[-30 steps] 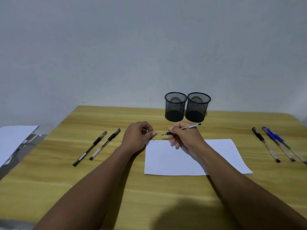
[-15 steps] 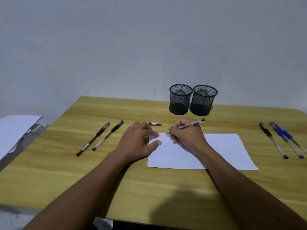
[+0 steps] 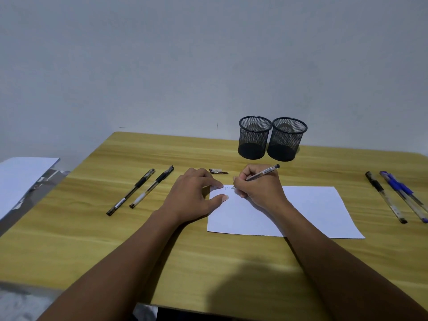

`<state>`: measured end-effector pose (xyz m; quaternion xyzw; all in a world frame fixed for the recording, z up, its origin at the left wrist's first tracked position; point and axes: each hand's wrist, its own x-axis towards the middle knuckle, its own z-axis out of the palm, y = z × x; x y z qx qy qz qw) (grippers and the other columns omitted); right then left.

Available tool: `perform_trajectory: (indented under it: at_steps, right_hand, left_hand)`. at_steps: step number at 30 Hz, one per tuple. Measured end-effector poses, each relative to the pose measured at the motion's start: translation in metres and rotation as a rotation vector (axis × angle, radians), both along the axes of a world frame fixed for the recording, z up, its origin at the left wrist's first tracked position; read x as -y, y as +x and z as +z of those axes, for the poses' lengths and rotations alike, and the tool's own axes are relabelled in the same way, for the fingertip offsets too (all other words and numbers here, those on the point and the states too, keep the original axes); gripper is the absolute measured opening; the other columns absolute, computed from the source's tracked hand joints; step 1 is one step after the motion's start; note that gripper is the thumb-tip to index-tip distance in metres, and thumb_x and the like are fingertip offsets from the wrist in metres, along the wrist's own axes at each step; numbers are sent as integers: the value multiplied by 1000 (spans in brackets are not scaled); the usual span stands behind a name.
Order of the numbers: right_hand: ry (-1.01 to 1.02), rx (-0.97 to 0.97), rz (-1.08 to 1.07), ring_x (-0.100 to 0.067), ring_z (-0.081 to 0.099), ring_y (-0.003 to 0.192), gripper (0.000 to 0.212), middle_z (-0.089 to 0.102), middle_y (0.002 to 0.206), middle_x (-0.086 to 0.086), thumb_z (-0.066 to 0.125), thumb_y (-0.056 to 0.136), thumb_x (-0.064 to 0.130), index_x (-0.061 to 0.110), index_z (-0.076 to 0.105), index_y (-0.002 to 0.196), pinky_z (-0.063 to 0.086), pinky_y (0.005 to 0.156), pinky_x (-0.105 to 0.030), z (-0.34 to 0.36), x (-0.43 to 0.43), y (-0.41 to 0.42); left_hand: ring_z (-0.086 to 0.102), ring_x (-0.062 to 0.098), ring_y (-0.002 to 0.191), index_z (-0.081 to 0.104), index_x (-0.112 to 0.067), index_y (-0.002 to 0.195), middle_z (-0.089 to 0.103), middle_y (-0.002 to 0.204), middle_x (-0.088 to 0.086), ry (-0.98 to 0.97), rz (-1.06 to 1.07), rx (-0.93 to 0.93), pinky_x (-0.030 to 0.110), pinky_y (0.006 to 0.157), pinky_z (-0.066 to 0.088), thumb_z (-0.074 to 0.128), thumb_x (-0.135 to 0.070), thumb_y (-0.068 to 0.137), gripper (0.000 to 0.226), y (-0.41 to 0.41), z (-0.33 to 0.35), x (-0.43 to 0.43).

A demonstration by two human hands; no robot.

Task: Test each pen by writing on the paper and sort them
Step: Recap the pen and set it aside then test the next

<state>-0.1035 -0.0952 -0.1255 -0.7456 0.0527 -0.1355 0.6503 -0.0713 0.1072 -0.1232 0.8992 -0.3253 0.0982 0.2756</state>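
Note:
My right hand (image 3: 259,188) grips a clear-barrelled pen (image 3: 264,173), its tip down on the top left corner of the white paper (image 3: 310,209). My left hand (image 3: 196,195) lies flat with fingers spread, pressing the paper's left edge. A pen cap (image 3: 218,171) lies on the table just behind my hands. Two black pens (image 3: 141,191) lie to the left. A black pen (image 3: 385,196) and two blue pens (image 3: 404,194) lie at the right. Two black mesh cups (image 3: 254,137) (image 3: 286,140) stand side by side behind the paper.
The wooden table (image 3: 92,239) ends at a grey wall behind. Left of the table, a separate surface holds a white sheet (image 3: 20,179). The table's front edge runs under my forearms.
My left hand let go of the cap, which now lies on the table, and moved flat onto the paper's edge. My right hand brought the pen tip down to the paper.

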Motion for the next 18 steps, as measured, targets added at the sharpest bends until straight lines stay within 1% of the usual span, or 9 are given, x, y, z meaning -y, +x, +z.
perform_trajectory:
  at_steps: [2, 4, 6, 8, 11, 15, 18]
  right_hand:
    - [9, -6, 3, -30, 59, 48, 16, 61, 57, -21, 73, 80, -5, -11, 61, 72, 52, 57, -43, 2, 1, -1]
    - [34, 1, 0, -31, 57, 49, 18, 59, 57, -22, 73, 82, -6, -14, 59, 73, 49, 55, -40, 3, 0, -2]
    - [49, 11, -12, -29, 56, 47, 19, 58, 56, -21, 73, 82, -6, -12, 59, 72, 47, 54, -40, 0, -1, -1]
    - [44, 7, -19, -28, 56, 45, 18, 57, 55, -19, 73, 81, -6, -11, 59, 70, 47, 55, -41, -1, -1, 0]
    - [65, 6, -12, -27, 56, 45, 20, 56, 54, -17, 73, 82, -7, -11, 58, 69, 48, 55, -39, 0, -1, -1]
    - [59, 15, -28, -26, 55, 44, 19, 56, 53, -19, 72, 80, -8, -14, 57, 70, 48, 56, -43, -1, -1, 0]
    - [30, 16, -51, -27, 56, 44, 18, 57, 53, -19, 73, 80, -6, -13, 58, 71, 49, 55, -43, -3, 0, 0]
  left_hand:
    - [51, 11, 97, 75, -35, 110, 62, 102, -16, -8, -1, -4, 39, 84, 48, 64, -65, 79, 45, 0, 0, 0]
    - [51, 11, 97, 75, -35, 109, 62, 102, -17, -18, 0, -10, 40, 84, 48, 63, -66, 78, 45, 0, 0, 0]
    - [51, 12, 98, 75, -35, 109, 63, 102, -16, -26, -1, -15, 40, 85, 48, 63, -66, 78, 46, 0, 0, 0]
    - [52, 12, 98, 75, -35, 109, 63, 102, -16, -29, -3, -19, 41, 85, 48, 63, -66, 77, 46, 0, 0, 0]
    - [51, 11, 98, 75, -35, 108, 63, 101, -18, -42, -1, -24, 40, 86, 48, 64, -66, 77, 46, 0, 0, 0]
    - [51, 11, 98, 75, -35, 108, 62, 101, -19, -52, 4, -36, 40, 87, 48, 65, -66, 76, 45, 0, 0, 0]
    - [51, 10, 100, 75, -36, 108, 63, 102, -18, -51, 4, -39, 40, 87, 48, 68, -63, 77, 42, 0, 0, 0]
